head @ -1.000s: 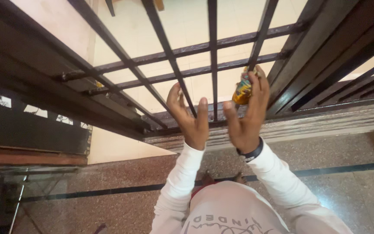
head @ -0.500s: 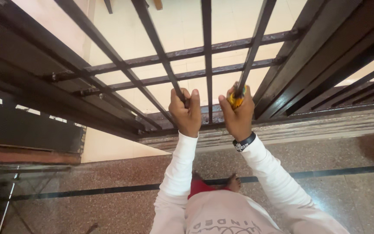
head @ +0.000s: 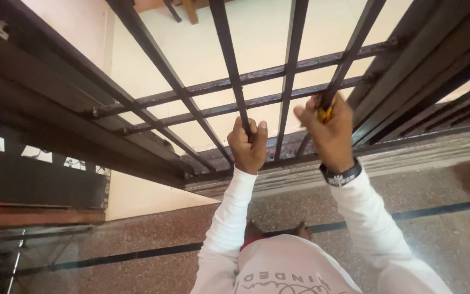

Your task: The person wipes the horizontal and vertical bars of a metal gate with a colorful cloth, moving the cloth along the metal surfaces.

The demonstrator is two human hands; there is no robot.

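Since a moment ago, our left hand (head: 247, 146) has wrapped its grip around a dark grille bar (head: 234, 71), while our right hand (head: 328, 129) now presses a yellow object (head: 324, 114) against the neighbouring bar (head: 349, 57).

Strong daylight is admitted from beyond the dark railing bars (head: 229, 65), so that the pale floor (head: 257, 49) behind them is nearly washed out while the bars are rendered almost as silhouettes. The speckled floor (head: 137, 239) is more dimly lit. Wide-angle distortion is seen at the edges; slight softness is seen throughout.
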